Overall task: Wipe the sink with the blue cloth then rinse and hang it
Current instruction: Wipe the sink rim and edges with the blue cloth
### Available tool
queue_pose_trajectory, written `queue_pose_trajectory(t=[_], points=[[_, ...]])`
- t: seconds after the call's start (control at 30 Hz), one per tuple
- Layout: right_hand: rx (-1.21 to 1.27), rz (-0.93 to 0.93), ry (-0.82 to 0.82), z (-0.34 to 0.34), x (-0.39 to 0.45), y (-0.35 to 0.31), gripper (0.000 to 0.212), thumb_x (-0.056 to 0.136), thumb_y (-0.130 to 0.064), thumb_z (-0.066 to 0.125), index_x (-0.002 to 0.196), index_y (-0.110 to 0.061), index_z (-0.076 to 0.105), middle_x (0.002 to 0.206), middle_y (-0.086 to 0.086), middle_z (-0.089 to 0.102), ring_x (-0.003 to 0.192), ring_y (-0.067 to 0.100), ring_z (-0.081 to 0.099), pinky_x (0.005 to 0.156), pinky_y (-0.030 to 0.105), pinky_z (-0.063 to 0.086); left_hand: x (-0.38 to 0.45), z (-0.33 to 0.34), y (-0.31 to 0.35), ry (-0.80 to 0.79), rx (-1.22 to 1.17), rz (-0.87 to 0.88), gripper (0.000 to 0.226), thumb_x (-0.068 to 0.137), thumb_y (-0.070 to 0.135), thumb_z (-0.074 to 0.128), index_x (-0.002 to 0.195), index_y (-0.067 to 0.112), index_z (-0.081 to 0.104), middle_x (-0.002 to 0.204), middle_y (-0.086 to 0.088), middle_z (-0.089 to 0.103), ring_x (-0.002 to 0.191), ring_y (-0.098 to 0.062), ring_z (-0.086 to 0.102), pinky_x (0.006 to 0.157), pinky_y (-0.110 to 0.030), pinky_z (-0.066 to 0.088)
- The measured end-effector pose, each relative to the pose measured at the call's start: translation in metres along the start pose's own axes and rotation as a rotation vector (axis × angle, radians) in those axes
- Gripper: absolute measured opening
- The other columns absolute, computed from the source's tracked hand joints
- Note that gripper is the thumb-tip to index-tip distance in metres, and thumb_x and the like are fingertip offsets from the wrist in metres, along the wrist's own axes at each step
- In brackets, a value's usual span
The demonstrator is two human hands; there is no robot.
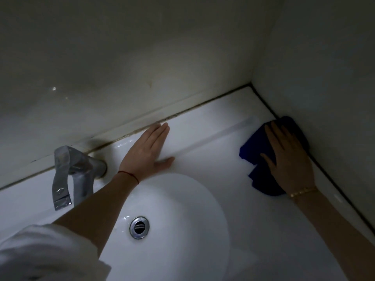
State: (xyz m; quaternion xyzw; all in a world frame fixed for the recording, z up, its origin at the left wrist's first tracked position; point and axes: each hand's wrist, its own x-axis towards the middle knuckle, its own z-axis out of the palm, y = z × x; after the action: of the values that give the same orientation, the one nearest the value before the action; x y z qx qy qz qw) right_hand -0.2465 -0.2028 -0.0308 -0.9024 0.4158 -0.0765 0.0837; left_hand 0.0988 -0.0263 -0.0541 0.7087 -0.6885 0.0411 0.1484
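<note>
The white sink [203, 159] fills the lower part of the view, with a round basin and a chrome drain [139, 227] at its bottom. The blue cloth [256, 153] lies flat on the sink's right ledge, close to the side wall. My right hand [288, 159] presses on it with straight, spread fingers. My left hand [149, 151] rests flat on the back ledge behind the basin, fingers straight, holding nothing.
A chrome tap [73, 175] stands at the back left, its lever pointing toward me. Walls close in behind and on the right, meeting in a corner [251, 84] with dark grime along the seam. A white sleeve [40, 252] covers my left upper arm.
</note>
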Motion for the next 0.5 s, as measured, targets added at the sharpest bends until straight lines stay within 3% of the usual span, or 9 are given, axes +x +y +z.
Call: queue_pose_trajectory(t=[0.27,0.4,0.5], points=[[0.022,0.002,-0.039,-0.001,0.038,-0.012,0.069,0.096,-0.026,0.054,0.151,-0.007,0.018,0.159,0.013,0.018,0.146,0.029,0.020,0.121,0.041,0.014,-0.001,0.000,0.001,-0.036,0.014,-0.014,0.080,0.088,0.047,0.060,0.146,-0.001,0.036,0.152,-0.015,0.039,0.143,-0.031,0.032,0.117,-0.040,0.030],[0.021,0.022,-0.072,-0.012,-0.015,-0.001,0.070,0.094,-0.025,0.058,0.151,-0.006,0.020,0.157,0.013,0.022,0.144,0.030,0.025,0.120,0.043,0.019,0.000,-0.003,0.007,-0.005,0.021,-0.017,0.078,0.088,0.047,0.062,0.145,0.000,0.038,0.150,-0.016,0.042,0.141,-0.032,0.035,0.114,-0.044,0.035],[-0.014,0.078,-0.067,-0.022,-0.075,0.012,0.075,0.087,-0.022,0.067,0.148,-0.004,0.027,0.153,0.015,0.032,0.138,0.033,0.036,0.116,0.044,0.027,0.018,-0.003,0.018,0.019,0.000,0.095,0.076,0.090,0.048,0.060,0.147,0.002,0.037,0.152,-0.014,0.040,0.141,-0.029,0.036,0.117,-0.041,0.031]])
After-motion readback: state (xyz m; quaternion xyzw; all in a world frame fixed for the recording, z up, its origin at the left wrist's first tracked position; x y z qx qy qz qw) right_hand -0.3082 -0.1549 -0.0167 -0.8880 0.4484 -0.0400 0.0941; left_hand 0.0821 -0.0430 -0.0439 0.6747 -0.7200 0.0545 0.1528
